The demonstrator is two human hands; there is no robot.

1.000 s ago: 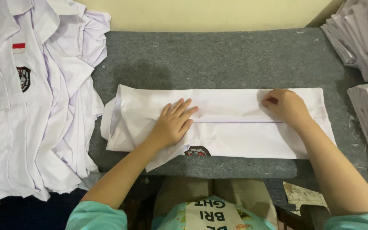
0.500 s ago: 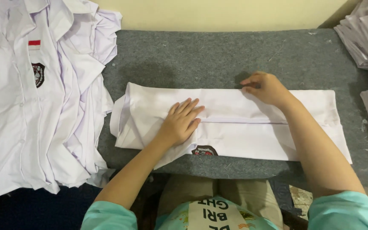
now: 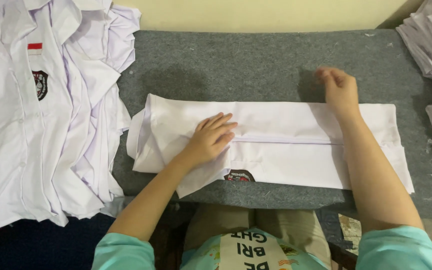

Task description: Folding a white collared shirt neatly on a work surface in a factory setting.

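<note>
Centrally, a folded white cotton shirt [image 3: 286,145] lies lengthwise on the grey felt table [image 3: 236,60]; bare felt beyond its far edge.
Left hand [image 3: 211,139] flat, fingers spread, pressing shirt. Right hand [image 3: 340,90] blurred at far edge, loosely open, holding nothing.

Folded shirt [image 3: 296,145] on table [image 3: 256,65] (shirt pile [image 3: 41,125] left).

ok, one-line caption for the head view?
Left hand flat on folded white shirt, right hand raised at its far edge.
</note>
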